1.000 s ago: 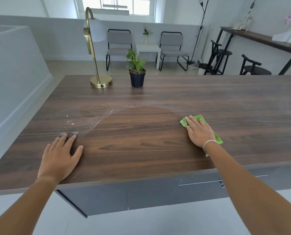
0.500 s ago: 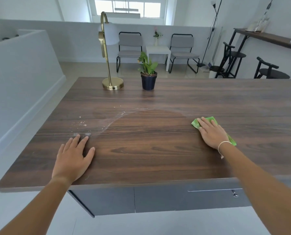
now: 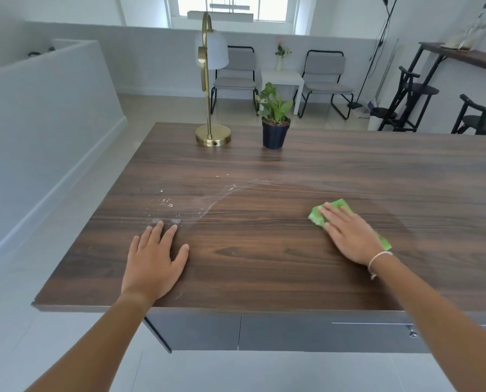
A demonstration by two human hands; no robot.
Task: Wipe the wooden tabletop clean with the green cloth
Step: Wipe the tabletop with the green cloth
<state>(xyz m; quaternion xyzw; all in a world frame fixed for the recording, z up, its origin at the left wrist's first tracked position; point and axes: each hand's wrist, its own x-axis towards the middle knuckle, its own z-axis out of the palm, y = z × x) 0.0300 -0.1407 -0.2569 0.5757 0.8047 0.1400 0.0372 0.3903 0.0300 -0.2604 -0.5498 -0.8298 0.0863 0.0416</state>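
Note:
The dark wooden tabletop (image 3: 264, 250) fills the middle of the view. A folded green cloth (image 3: 335, 207) lies on it right of centre, and my right hand (image 3: 349, 236) presses flat on top of it with straight fingers, hiding most of the cloth. My left hand (image 3: 154, 258) rests flat on the wood near the front left edge, fingers spread. A whitish smear with droplets (image 3: 196, 199) curves across the wood just beyond my left fingertips.
A brass desk lamp (image 3: 213, 137) and a small potted plant (image 3: 275, 131) stand at the table's far side. A grey half wall runs along the left. Chairs, a white side table and black stools stand beyond the table.
My right hand and the cloth have slid a little to the left across the wood. The camera has turned left, so the table sits further right in view. My left hand has stayed put.

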